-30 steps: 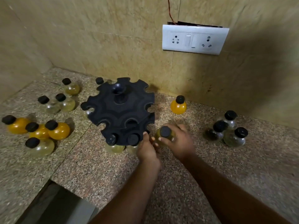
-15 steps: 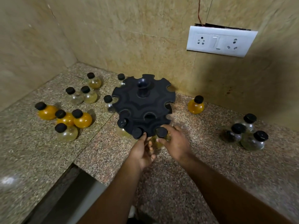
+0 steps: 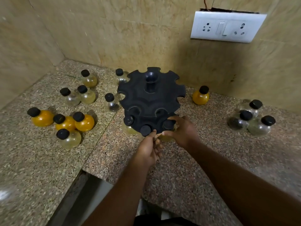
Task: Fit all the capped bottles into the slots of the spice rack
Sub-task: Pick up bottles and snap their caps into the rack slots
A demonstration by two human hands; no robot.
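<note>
While the right hand (image 3: 182, 131) curls round a round glass bottle with a black cap (image 3: 168, 124), pale yellow inside, at a near-right slot in the lower tier of the black plastic spice rack (image 3: 150, 101), the left hand (image 3: 149, 150) sits just beside it with fingers curled. One fingertip reaches up to the rack's near rim. Whether the left hand pinches anything cannot be told.

The rack stands on the speckled granite worktop (image 3: 179, 168), close to the far wall. It is round and two-tiered, with notched slots all around. Two more capped bottles already hang in near slots of the lower tier: a pale yellow one (image 3: 128, 128) on the left and another (image 3: 145, 130) of which little but the cap shows.

Left of the rack, three orange-filled bottles (image 3: 65, 123) stand bunched together, with a pale bottle (image 3: 70, 138) touching them on the near side. Farther back are a clear bottle (image 3: 71, 97) and two yellowish bottles (image 3: 88, 96). A clear bottle with a little dark content (image 3: 112, 105) stands just beside the rack's left edge, and one more bottle (image 3: 121, 75) peeks out behind it.

On the right, a lone orange bottle (image 3: 200, 97) stands near the wall. Well apart from it, at the far right, is a cluster of three darker bottles (image 3: 239, 122). A white socket plate (image 3: 226, 26) is set in the tiled wall above.
</note>
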